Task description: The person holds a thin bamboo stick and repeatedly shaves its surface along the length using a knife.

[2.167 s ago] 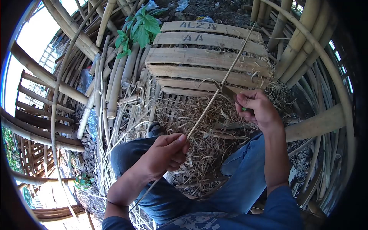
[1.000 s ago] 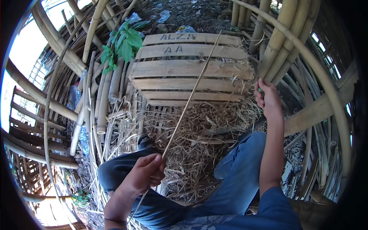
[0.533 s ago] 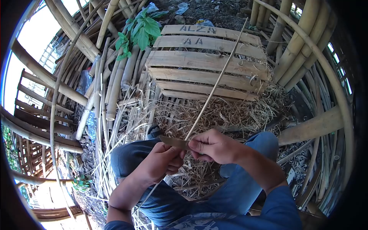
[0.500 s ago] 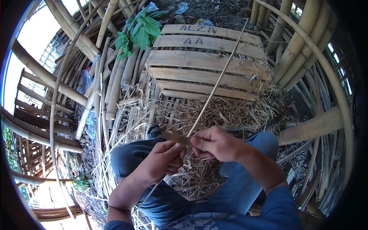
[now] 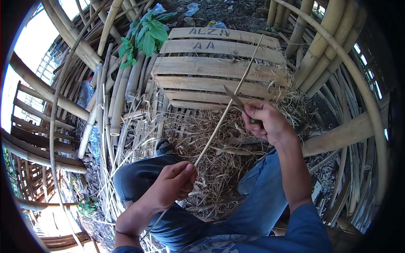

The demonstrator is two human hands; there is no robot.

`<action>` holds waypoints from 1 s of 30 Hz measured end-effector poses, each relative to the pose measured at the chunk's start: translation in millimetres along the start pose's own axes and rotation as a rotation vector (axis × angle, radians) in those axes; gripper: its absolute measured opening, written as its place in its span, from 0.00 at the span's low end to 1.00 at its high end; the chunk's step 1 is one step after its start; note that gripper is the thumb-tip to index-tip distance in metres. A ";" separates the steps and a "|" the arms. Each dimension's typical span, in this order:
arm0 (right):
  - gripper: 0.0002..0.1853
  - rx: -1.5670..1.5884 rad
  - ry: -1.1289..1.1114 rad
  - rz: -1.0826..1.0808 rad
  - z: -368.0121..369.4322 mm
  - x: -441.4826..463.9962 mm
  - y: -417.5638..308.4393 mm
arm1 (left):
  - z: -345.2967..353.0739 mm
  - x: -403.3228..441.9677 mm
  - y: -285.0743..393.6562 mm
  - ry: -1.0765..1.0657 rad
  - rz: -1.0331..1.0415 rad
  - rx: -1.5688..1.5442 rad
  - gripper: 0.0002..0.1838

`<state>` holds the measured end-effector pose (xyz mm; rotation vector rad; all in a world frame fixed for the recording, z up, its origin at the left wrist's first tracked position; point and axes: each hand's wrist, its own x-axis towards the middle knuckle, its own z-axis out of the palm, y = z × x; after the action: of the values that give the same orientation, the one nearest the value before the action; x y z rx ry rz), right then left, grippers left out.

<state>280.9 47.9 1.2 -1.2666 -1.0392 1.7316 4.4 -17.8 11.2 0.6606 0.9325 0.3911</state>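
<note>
The left hand (image 5: 176, 180) clasps a thin strip (image 5: 215, 131), its long axis slanting up and rightward over the slatted crate (image 5: 198, 65). The right hand (image 5: 266, 121) grips a knife (image 5: 238, 102), blade pointing up-left across it.

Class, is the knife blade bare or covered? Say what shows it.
Bare: the knife blade juts uncovered from the right hand, crossing the thin strip.

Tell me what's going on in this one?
Someone's left hand grips a long, thin strip, while the right hand holds a knife that crosses the strip partway along. Whether it is cutting at this instant is hard to tell. The strip's far end extends over a slatted wooden crate, with curled shavings heaped in front.
</note>
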 end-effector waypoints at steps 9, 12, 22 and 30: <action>0.17 0.144 0.557 -0.252 -49.3 0.4 -2.3 | -2.0 -4.2 -5.9 -0.020 0.112 0.054 0.16; 0.18 0.212 0.441 -0.361 -8.5 -5.9 5.4 | -0.9 4.1 -8.0 0.160 0.248 0.152 0.16; 0.12 0.110 0.096 -0.179 72.6 -5.1 37.2 | 3.9 12.7 -1.2 0.090 0.218 0.049 0.14; 0.08 0.293 0.187 -0.337 45.6 -1.3 16.7 | 2.9 13.1 -5.5 -0.042 0.170 0.094 0.19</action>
<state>235.6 31.8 -5.1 -0.9828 -0.8027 1.4166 14.1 -15.3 0.8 0.8343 0.8613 0.4842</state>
